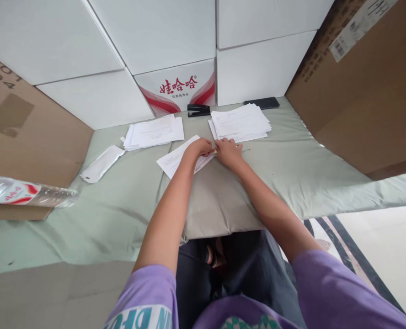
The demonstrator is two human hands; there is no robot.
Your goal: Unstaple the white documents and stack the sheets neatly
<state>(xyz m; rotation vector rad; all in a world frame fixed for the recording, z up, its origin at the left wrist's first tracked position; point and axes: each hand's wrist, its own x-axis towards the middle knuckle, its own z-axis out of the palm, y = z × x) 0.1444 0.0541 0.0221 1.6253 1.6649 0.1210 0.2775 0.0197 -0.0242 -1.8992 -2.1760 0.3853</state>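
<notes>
Work on the sheet (174,158) appears unfinished — it lies on the covered table (285,160), left hand (202,146) gripping its right end, right hand (228,152) adjacent, hold indeterminable — stapler (198,110) unheld.

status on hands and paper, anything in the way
Left hand over printed white paper. Right hand close beside. Nothing visibly blocking; black oblong stapler beyond.

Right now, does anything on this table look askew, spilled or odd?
Only mild untidiness: the left paper stack and right paper stack have uneven edges, not squared up. The green cloth is wrinkled too. I see no spill.
</notes>
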